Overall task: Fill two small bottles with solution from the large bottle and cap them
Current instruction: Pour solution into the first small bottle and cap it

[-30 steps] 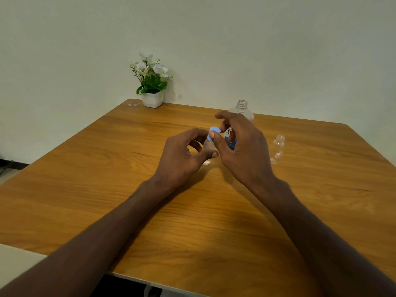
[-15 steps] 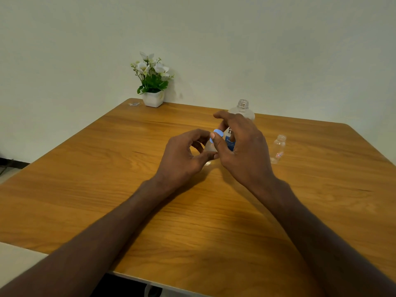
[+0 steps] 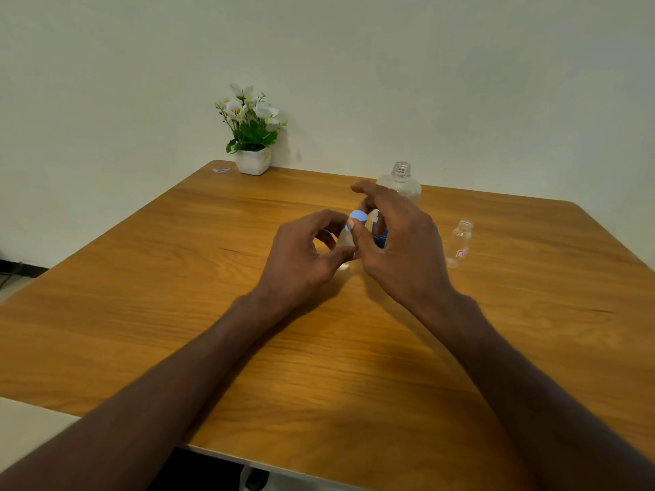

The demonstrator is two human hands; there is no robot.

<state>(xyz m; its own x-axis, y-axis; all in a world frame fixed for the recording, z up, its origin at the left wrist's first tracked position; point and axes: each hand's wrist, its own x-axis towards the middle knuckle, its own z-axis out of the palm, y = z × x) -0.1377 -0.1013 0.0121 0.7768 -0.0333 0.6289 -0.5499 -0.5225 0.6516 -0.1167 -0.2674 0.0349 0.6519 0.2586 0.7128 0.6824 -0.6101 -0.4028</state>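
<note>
A pale wall backs a warm-grained wooden table (image 3: 149, 313), and both forearms reach in from the near edge toward its middle. There the left hand (image 3: 301, 256) curls its fingers and thumb round the body of a small clear plastic bottle (image 3: 345, 242) standing upright, base on the wood. The right hand (image 3: 400, 249) pinches a round light-blue cap (image 3: 358, 217) directly above that bottle's neck, so the twist runs about the bottle's vertical long axis. Right of the hands, apart from them, stands a second small clear bottle with a red label (image 3: 459, 244), uncapped. Just behind the right hand is the large clear bottle with a blue label (image 3: 400, 182), also open. At the far-left corner sits a white pot of white flowers (image 3: 252, 136).
</note>
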